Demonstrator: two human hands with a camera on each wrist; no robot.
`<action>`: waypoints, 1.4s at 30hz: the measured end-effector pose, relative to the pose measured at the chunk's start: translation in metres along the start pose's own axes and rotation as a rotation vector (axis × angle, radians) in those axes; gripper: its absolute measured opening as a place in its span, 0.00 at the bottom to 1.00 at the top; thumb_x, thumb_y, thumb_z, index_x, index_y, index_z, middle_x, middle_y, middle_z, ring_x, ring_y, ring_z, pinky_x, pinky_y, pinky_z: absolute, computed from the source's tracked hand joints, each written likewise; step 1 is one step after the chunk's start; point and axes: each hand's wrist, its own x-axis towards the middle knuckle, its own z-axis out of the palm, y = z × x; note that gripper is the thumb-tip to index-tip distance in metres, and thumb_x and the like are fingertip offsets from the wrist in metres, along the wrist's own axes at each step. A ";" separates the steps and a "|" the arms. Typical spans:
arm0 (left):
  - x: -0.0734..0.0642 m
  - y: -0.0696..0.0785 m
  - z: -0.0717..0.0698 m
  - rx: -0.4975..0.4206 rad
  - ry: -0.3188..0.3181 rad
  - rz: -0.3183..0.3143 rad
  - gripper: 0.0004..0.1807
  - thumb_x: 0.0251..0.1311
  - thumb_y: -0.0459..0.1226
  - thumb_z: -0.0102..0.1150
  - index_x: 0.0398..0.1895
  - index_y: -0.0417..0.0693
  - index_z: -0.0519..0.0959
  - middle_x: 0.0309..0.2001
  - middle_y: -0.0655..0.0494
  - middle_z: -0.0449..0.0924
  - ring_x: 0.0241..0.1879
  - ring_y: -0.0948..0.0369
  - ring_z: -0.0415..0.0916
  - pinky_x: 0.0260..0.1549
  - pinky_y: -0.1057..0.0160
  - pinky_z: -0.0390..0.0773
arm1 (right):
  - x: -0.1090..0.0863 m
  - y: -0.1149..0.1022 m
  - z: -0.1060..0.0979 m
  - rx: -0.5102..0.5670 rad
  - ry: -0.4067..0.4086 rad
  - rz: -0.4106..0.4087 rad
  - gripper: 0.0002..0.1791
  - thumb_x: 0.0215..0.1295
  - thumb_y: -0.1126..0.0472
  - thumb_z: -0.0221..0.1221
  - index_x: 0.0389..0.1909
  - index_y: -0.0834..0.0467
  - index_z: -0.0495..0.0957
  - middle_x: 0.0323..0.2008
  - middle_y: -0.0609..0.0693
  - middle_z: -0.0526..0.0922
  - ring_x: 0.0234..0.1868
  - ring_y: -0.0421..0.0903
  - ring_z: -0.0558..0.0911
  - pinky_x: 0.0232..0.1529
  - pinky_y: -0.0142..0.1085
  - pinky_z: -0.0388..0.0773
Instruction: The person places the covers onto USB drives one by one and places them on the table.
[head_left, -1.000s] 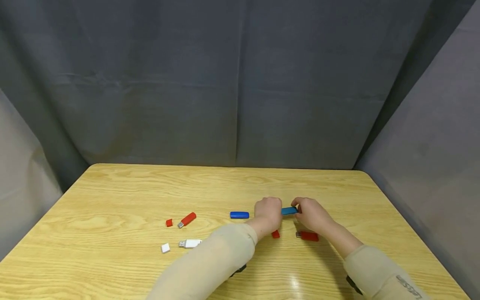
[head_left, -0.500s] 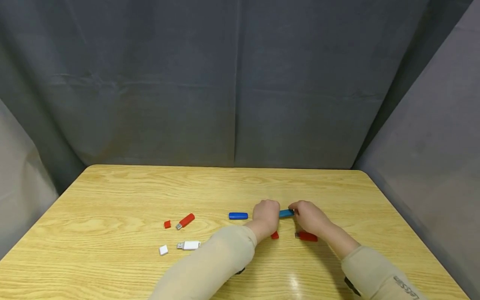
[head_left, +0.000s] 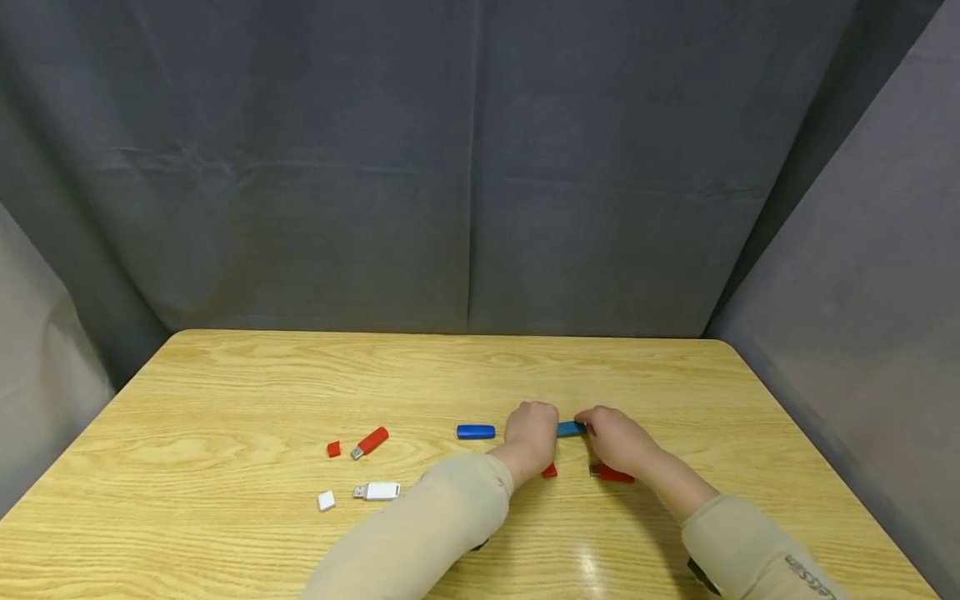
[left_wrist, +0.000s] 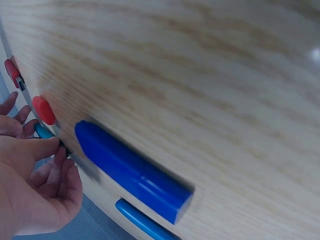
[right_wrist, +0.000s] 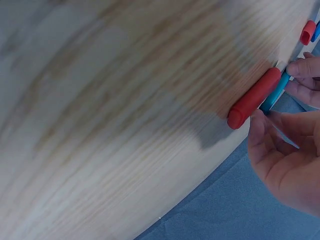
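In the head view my left hand [head_left: 532, 435] and right hand [head_left: 618, 437] meet over a light-blue USB stick [head_left: 571, 429]. The left fingers pinch its left end and hide it; the right thumb and fingers pinch the other end. From the right wrist, the light-blue stick [right_wrist: 275, 92] spans between the left hand [right_wrist: 306, 80] and the right hand [right_wrist: 290, 155]. A red USB stick [head_left: 613, 473] lies just below the right hand, its metal plug leftward. A red cap [head_left: 550, 471] shows beside the left wrist.
Left of the hands lies a capped dark-blue stick [head_left: 476, 432]. Farther left are a red USB stick [head_left: 371, 442], its red cap [head_left: 333, 449], a white USB stick [head_left: 377, 492] and a white cap [head_left: 326, 501]. The left wrist view shows a large dark-blue stick [left_wrist: 132, 170] close by.
Both hands and the light-blue stick sit slightly lower and left in the head view, as the whole view shifts a little. Both hands keep their grip on the stick.
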 end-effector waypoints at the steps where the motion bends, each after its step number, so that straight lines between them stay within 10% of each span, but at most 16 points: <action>1: 0.000 0.000 0.000 0.000 0.001 -0.001 0.04 0.58 0.33 0.60 0.33 0.51 0.82 0.36 0.59 0.84 0.36 0.64 0.80 0.28 0.68 0.78 | 0.000 0.000 0.000 0.000 -0.002 0.000 0.14 0.63 0.75 0.48 0.46 0.72 0.77 0.43 0.65 0.81 0.46 0.60 0.80 0.46 0.47 0.78; 22: 0.001 0.000 0.003 -0.079 -0.020 -0.019 0.05 0.60 0.32 0.58 0.39 0.49 0.78 0.36 0.56 0.83 0.34 0.64 0.81 0.26 0.69 0.77 | 0.000 0.003 0.005 0.005 0.021 -0.002 0.13 0.62 0.74 0.49 0.45 0.71 0.77 0.36 0.61 0.81 0.35 0.49 0.79 0.39 0.43 0.78; 29: -0.007 -0.007 -0.007 -0.244 -0.103 0.028 0.11 0.58 0.35 0.58 0.42 0.41 0.73 0.24 0.55 0.76 0.21 0.64 0.71 0.17 0.69 0.69 | -0.003 0.006 0.002 0.032 0.009 0.035 0.15 0.65 0.72 0.48 0.50 0.72 0.72 0.39 0.63 0.81 0.34 0.49 0.79 0.37 0.42 0.77; 35: -0.011 -0.015 -0.014 -0.308 -0.279 0.090 0.19 0.55 0.40 0.61 0.11 0.47 0.67 0.08 0.61 0.54 0.10 0.65 0.53 0.13 0.69 0.57 | -0.007 0.017 -0.004 0.072 -0.023 0.103 0.16 0.68 0.69 0.46 0.54 0.71 0.69 0.24 0.55 0.76 0.20 0.42 0.65 0.24 0.34 0.64; 42: -0.016 -0.020 -0.011 -0.226 -0.278 0.104 0.26 0.52 0.39 0.62 0.05 0.51 0.58 0.08 0.62 0.50 0.11 0.65 0.51 0.12 0.69 0.54 | -0.010 0.026 -0.010 0.100 -0.061 0.098 0.14 0.66 0.66 0.51 0.49 0.70 0.73 0.40 0.60 0.81 0.36 0.49 0.78 0.37 0.43 0.76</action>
